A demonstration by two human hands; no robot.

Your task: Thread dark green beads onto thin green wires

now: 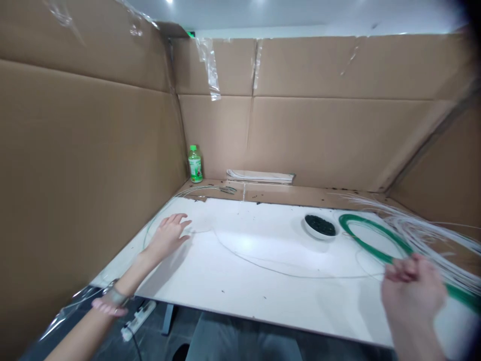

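Note:
My left hand [171, 233] hovers over the left part of the white tabletop [240, 291], its fingers apart and nothing seen between them. A thin pale wire [289, 275] curves across the table, from near those fingertips to my right hand [415, 286]. The right hand is blurred, with its fingers curled closed where the wire's end meets them. Just behind it lies a coil of green wire [361, 240]. A white bowl [315, 234] filled with small dark pieces [320, 225] stands left of the coil.
White wires [421, 230] spread along the right edge. Several pale wires with dark ends [227, 190] lie at the back left, near a green bottle [195, 165]. A flat white bundle [259, 176] rests against the cardboard wall [319, 140]. Below is a power strip [138, 321].

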